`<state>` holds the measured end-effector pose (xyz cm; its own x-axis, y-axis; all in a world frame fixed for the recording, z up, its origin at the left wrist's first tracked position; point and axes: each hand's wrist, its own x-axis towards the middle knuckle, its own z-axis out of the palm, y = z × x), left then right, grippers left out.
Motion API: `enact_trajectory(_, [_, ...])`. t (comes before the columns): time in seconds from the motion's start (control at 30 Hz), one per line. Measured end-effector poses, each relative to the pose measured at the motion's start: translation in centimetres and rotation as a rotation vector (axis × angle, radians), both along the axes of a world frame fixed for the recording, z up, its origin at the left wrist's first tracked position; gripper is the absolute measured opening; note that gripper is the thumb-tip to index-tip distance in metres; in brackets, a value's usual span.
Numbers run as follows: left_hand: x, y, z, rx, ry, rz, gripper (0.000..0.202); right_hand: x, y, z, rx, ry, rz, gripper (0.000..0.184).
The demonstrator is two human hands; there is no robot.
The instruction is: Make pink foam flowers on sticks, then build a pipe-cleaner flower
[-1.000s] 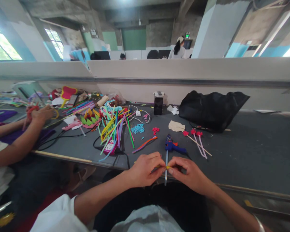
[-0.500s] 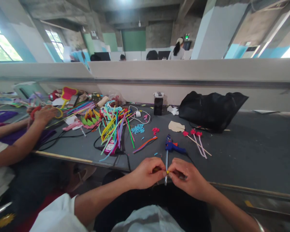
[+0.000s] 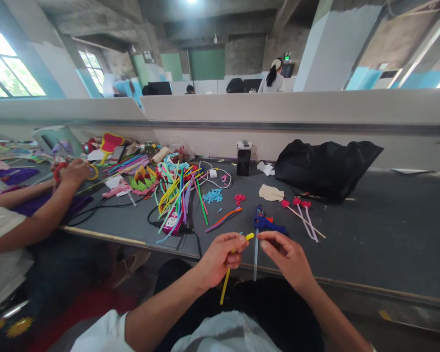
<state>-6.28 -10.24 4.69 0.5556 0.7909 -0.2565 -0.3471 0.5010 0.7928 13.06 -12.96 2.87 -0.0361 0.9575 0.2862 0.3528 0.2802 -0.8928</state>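
My left hand (image 3: 222, 256) pinches a yellow pipe cleaner (image 3: 225, 288). Its thick, bent or rolled tip pokes out above my thumb, and the straight tail hangs below the fist. Just right of that tip is my right hand (image 3: 288, 256), with thumb and forefinger apart and nothing visible between them. Between and beyond my hands, a blue glue gun (image 3: 269, 225) lies on the table, a clear glue stick (image 3: 255, 259) jutting from it toward me. To its right lie several pipe-cleaner stems with red tops (image 3: 306, 204). An orange and purple pipe cleaner (image 3: 223, 218) rests to its left.
A heap of coloured pipe cleaners (image 3: 178, 190) covers a magenta power strip (image 3: 171, 222). Small blue pieces (image 3: 213, 195) and red pieces (image 3: 239, 199) lie nearby. A black bag (image 3: 326, 171) and a phone (image 3: 244, 161) are at the back. At left, a co-worker's hands (image 3: 75, 172) hold scissors.
My hands have separated. My left hand has raised the yellow pipe cleaner, so its tip and tail now show, and my right hand has let go of it. The view has shifted slightly.
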Motion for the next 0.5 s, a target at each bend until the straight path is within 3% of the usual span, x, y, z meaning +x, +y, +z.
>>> enact_trajectory(0.3, [0.6, -1.3, -0.1, 0.029, 0.058, -0.02, 0.029, -2.0, -0.7, 0.2, 0.025, 0.101, 0.06, 0.016])
enact_trajectory(0.5, [0.3, -1.4, -1.0, -0.001, 0.132, -0.075, 0.03, -1.6, -1.3, 0.2, 0.064, -0.021, 0.096, 0.012])
